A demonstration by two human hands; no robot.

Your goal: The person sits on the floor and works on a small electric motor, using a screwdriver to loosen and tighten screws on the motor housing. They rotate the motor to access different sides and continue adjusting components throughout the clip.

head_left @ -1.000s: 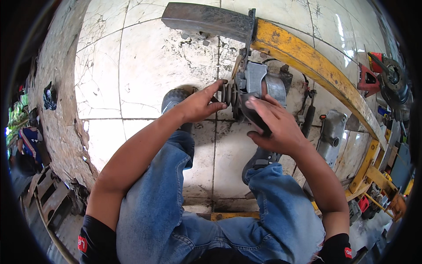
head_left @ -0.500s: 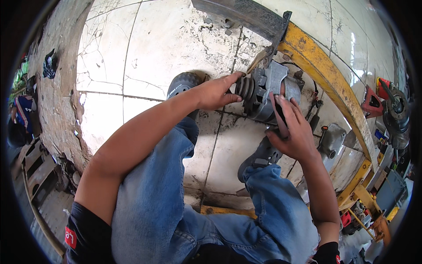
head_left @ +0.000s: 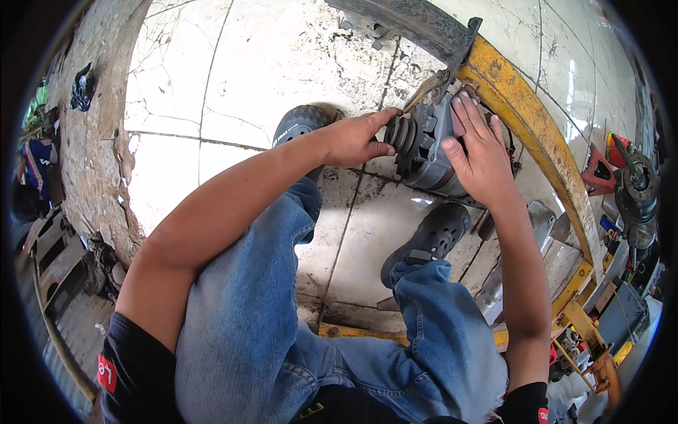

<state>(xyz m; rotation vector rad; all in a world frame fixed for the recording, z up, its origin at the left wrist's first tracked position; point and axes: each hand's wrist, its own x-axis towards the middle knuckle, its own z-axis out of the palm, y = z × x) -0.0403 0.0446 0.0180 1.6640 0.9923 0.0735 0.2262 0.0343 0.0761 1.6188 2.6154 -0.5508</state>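
Observation:
A grey metal alternator [head_left: 432,168] lies on the tiled floor in front of my feet, its grooved pulley [head_left: 404,134] toward the left. My left hand [head_left: 357,138] holds the pulley's outer end, thumb on the near side and fingers on the far side. Across the top of the housing lies my right hand [head_left: 483,152], fingers stretched away from me and thumb out to the left. A brownish-pink strip [head_left: 458,126], which looks like sandpaper, shows between that thumb and the fingers, pressed on the housing. The rest of the strip is hidden under the hand.
A curved yellow metal beam [head_left: 537,120] arches close behind and right of the alternator, joined to a dark metal bar [head_left: 402,21]. Small metal pieces [head_left: 367,30] lie at the far side. A red triangular stand [head_left: 599,173] is beyond the beam. My shoes [head_left: 429,240] flank the near floor.
My right hand has slid away from me over the housing, carrying the strip, and its fingers have straightened. My left hand stays at the pulley. The view has shifted slightly.

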